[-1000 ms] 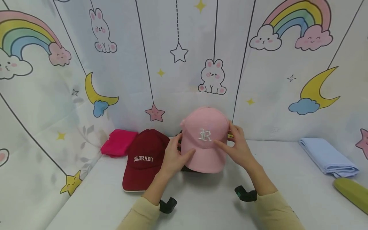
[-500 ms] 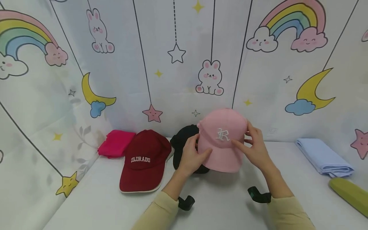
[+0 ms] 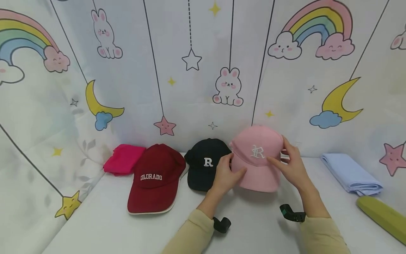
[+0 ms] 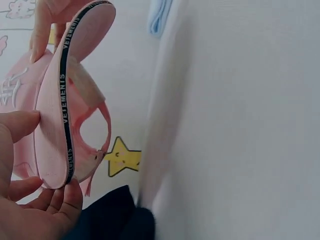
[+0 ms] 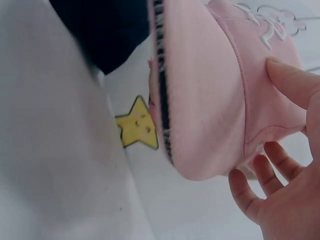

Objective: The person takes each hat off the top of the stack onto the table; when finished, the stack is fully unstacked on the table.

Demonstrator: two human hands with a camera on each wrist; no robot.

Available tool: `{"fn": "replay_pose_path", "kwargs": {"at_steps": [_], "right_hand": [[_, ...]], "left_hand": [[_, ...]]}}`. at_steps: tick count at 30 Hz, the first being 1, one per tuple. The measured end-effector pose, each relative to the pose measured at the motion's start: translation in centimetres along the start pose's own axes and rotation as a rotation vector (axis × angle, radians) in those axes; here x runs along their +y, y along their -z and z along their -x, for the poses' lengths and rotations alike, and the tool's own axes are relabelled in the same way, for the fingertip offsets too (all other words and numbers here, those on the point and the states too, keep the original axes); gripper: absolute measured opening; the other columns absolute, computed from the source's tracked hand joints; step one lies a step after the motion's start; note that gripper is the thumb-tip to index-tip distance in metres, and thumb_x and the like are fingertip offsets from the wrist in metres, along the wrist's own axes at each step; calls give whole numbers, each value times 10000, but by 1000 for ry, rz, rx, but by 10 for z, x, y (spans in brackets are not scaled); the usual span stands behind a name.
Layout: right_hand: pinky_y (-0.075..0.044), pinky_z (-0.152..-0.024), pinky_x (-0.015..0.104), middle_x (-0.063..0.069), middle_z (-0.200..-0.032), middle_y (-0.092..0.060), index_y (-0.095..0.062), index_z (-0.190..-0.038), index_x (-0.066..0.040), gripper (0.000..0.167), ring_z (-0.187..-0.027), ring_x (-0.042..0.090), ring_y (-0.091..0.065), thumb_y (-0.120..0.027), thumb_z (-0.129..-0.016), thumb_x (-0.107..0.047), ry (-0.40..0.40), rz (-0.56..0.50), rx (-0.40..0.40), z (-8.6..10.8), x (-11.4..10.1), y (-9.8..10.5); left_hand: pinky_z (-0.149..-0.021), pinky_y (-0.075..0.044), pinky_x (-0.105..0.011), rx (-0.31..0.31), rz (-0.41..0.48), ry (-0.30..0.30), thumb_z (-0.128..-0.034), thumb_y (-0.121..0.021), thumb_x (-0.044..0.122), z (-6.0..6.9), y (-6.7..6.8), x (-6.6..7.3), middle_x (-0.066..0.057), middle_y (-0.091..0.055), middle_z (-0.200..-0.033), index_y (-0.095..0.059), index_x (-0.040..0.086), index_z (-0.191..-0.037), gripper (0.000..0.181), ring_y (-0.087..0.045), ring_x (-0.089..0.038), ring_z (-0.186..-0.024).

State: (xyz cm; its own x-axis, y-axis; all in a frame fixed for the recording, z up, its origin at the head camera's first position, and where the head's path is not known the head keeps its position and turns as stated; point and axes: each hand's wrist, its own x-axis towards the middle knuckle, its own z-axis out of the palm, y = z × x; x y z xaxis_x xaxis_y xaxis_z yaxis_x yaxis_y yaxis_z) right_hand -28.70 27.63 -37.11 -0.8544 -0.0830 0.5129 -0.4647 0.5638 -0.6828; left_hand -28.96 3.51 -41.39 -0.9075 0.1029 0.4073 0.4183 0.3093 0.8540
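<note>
The left hand [image 3: 226, 174] and right hand [image 3: 291, 165] both hold a pink cap [image 3: 258, 160], gripping it from opposite sides. Taking that cap as the centre of the clock in the head view, the left hand sits between 8 and 9 o'clock, its thumb on the front beside the brim and its other fingers round the edge. The right hand is at 3 o'clock, thumb on the crown near the white embroidered letter, remaining fingers bent behind the side. The cap's front faces the person, with its brim toward 6 o'clock. The left wrist view shows a dark trim reading VETEMENTS along the brim's edge. A soft shadow lies below the brim on the white surface [image 3: 253, 233]; whether the cap touches down, I cannot tell.

Just beside it at 9 o'clock is a black cap [image 3: 198, 176] with a white R, partly hidden by the left hand. Farther out, between 8 and 9, lies a dark red cap [image 3: 155, 190] lettered COLORADO, and beyond that at 9, a bright pink cloth [image 3: 125, 160]. Well apart at 3 o'clock is a folded light-blue cloth [image 3: 350, 173]; near 4, a long green object [image 3: 382, 217] runs out of view. A patterned backdrop [image 3: 196, 91] rises at 12.
</note>
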Motion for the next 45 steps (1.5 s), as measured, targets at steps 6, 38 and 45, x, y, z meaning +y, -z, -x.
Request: {"fn": "replay_pose_path", "kwargs": {"at_steps": [6, 38, 45], "right_hand": [[-466, -899, 562, 160, -1331, -443, -232, -1622, -231, 842, -1172, 299, -399, -729, -943, -228, -54, 14, -26, 8, 13, 7], [-394, -1014, 660, 342, -1498, -154, 148, -1598, -102, 1272, -1285, 506, -355, -836, -839, -370, -238, 70, -240, 20, 48, -5], [-353, -1039, 680, 353, -1522, -133, 153, -1595, -94, 1298, -1300, 507, -356, -849, -820, -377, -235, 99, -222, 18, 47, -13]], "left_hand": [[-985, -498, -370, -37, -64, 29, -846, -767, 269, 0, -19, -6, -156, -530, -1347, -522, -36, -1404, 682, -558, -264, -1167], [-1045, -431, -531, -349, -158, 195, -889, -738, 363, 14, -5, 4, -196, -470, -1450, -376, 33, -1540, 815, -462, -359, -1324], [-945, -505, -470, -375, -82, 157, -896, -746, 355, 21, 27, 8, -194, -502, -1416, -395, 41, -1521, 783, -564, -344, -1197]]}}
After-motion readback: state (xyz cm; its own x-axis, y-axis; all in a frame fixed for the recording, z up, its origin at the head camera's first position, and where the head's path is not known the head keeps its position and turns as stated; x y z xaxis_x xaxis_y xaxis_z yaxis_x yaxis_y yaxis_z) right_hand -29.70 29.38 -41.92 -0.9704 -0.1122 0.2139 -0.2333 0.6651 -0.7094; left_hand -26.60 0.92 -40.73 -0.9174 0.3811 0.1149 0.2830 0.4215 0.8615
